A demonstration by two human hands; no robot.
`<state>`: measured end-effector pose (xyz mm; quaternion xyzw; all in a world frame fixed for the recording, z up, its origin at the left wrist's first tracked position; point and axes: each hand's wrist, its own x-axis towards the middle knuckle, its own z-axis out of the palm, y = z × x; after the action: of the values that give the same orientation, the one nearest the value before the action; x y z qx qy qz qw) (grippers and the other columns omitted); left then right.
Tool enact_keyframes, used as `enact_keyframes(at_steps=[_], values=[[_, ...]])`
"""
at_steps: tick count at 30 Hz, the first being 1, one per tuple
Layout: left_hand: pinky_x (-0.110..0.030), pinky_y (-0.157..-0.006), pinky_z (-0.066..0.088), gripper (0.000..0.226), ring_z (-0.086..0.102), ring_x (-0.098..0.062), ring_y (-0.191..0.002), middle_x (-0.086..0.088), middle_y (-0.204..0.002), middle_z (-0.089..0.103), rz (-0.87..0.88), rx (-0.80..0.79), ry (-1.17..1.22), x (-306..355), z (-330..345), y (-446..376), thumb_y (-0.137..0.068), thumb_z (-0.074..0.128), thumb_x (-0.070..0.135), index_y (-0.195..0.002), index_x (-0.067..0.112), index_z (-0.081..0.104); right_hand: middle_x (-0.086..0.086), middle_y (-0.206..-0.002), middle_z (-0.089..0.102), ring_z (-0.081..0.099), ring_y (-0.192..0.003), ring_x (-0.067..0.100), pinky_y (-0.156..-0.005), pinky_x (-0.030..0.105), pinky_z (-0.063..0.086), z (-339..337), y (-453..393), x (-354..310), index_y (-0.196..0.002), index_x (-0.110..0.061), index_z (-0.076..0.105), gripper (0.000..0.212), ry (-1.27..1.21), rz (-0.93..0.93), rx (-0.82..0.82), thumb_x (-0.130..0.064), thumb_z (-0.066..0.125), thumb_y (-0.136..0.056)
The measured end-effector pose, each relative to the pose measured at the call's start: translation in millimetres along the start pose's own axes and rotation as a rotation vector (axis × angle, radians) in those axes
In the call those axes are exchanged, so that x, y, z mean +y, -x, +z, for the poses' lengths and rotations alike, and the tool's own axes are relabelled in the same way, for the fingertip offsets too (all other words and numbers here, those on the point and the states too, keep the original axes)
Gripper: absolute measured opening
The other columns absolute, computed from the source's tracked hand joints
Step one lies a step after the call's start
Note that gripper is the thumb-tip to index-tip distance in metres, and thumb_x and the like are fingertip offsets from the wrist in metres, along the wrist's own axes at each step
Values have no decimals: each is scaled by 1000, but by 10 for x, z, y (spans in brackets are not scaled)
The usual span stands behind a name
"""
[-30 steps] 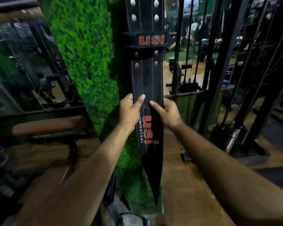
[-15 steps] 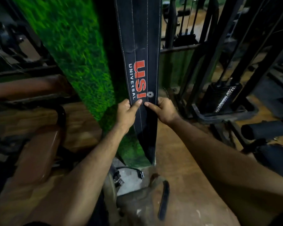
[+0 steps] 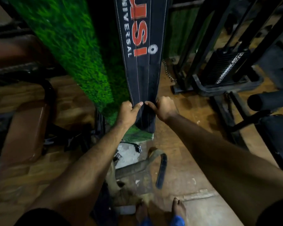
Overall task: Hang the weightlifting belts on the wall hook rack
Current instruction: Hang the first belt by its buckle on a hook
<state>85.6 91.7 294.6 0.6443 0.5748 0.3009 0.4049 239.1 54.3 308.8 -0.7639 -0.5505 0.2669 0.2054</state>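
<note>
Black stitched leather weightlifting belt with red lettering (image 3: pixel 142 66): hangs against the green turf wall (image 3: pixel 75 51); left hand (image 3: pixel 129 112) and right hand (image 3: pixel 164 108) pinch its tail. Hook unseen. Olive belt with black strap (image 3: pixel 160 170): on floor, apparently unhung.

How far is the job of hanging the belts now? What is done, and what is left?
Done, as it looks: the black USI belt hangs down along the green wall; its hook is out of view. In hand: the left hand and right hand grip its lower end. Left: another belt lies on the floor, not hung.
</note>
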Motion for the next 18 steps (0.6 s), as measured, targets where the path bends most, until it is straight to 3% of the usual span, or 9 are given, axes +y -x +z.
enact_keyframes(at_steps=[3, 7, 9, 12, 15, 16, 18], values=[[-15, -36, 20, 58, 34, -3, -30, 6, -48, 27, -25, -28, -33, -247, 101, 25, -92, 70, 17, -52, 21, 29, 9, -87, 73, 70, -78, 24, -64, 34, 55, 230, 45, 98, -75, -20, 60, 40, 14, 35, -21, -53, 56, -97], [-17, -39, 18, 54, 27, -11, -43, 3, -49, 31, -74, -55, -53, -597, 218, 31, -92, 71, 23, -53, 16, 34, 7, -87, 71, 68, -79, 20, -63, 34, 54, 488, 87, 238, -73, -23, 54, 38, 10, 84, -47, -53, 55, -98], [-24, -43, 26, 48, 33, -12, -43, -1, -51, 38, -93, -65, -62, -697, 233, 54, -92, 71, 27, -56, 7, 44, 7, -88, 72, 70, -81, 22, -66, 36, 57, 622, 97, 301, -83, -17, 63, 41, 27, 106, -45, -55, 55, -97], [-21, -40, 24, 49, 34, -4, -39, 1, -49, 41, -145, -98, -84, -820, 270, 119, -92, 71, 26, -54, 12, 43, 8, -93, 73, 71, -86, 26, -71, 37, 58, 814, 130, 392, -101, -12, 71, 46, 31, 141, -45, -55, 58, -96], [-23, -49, 33, 37, 54, -17, -55, -10, -66, 63, -191, -187, -116, -971, 297, 230, -91, 72, 27, -72, -2, 60, 12, -104, 75, 71, -90, 31, -73, 36, 57, 964, 208, 507, -110, -14, 72, 46, 100, 196, -75, -56, 62, -93], [-21, -50, 36, 33, 57, -18, -59, -9, -70, 65, -210, -192, -108, -1017, 294, 258, -90, 73, 26, -76, -2, 65, 10, -105, 74, 69, -89, 29, -72, 34, 55, 1017, 235, 560, -112, -15, 71, 48, 106, 246, -99, -58, 63, -91], [-10, -44, 29, 32, 47, -11, -54, 0, -58, 52, -240, -165, -84, -1092, 264, 284, -89, 75, 22, -66, 6, 61, 7, -103, 70, 65, -88, 27, -74, 33, 55, 1109, 273, 669, -113, -15, 68, 55, 22, 374, -124, -64, 63, -87]])
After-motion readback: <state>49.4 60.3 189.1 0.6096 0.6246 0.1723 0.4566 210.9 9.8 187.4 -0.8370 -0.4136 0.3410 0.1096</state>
